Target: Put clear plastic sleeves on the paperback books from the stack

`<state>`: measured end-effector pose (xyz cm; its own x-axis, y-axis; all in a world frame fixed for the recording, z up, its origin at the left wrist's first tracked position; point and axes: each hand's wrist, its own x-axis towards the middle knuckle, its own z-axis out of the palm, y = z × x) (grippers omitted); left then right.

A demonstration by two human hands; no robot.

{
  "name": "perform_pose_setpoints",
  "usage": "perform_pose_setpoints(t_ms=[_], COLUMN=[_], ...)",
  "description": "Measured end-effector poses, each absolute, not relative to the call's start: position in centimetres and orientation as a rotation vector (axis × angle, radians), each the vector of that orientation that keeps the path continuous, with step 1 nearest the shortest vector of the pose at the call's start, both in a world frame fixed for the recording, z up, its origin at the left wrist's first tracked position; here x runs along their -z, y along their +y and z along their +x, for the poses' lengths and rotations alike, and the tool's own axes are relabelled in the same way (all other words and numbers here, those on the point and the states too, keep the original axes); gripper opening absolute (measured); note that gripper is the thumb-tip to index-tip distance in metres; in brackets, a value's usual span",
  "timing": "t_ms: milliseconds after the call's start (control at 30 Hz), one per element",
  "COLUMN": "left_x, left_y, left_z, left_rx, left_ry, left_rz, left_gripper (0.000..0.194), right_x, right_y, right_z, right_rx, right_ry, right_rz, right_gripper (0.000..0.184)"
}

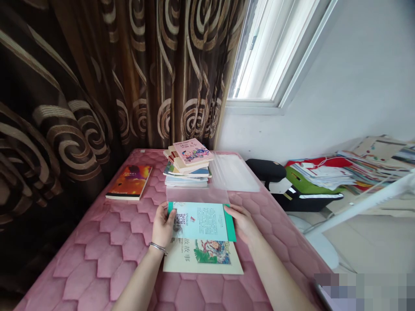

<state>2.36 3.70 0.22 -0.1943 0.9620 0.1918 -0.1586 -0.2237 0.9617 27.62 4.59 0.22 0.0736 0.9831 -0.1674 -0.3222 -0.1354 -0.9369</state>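
"Where is our green book [201,222]?"
"Right in front of us, between our two hands. Our left hand [164,224] pinches one end, with the thumb on top. Our right hand [243,222] holds the other end."
"Which hand is nearer?"
"Neither, since both touch it."
"Which way does its long side go?"
"Side to side, from hand to hand. The plain green strip [230,222] points to our right, and the little square code [180,219] is at our left."
"What's under it?"
"A cream book [204,258] sticks out on our side, on the pink padded top [119,242]. We can't tell if the two books touch. Farther off, we see clear plastic [240,175] beside a pile of books [188,168]."
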Motion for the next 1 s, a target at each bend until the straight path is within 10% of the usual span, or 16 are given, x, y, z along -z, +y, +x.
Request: perform_pose_setpoints(t_ms=[1000], left_x=[0.2], left_y=[3.8], left_z=[2.2], left_rx=[-1.549], left_ry=[1.073], left_rz=[1.116], left_gripper=[0.041], right_x=[0.5], right_y=[4.9], right_z=[29.0], right_rx=[-1.232], right_ry=[-1.017], right_rz=[-1.220], right_gripper=[0.032])
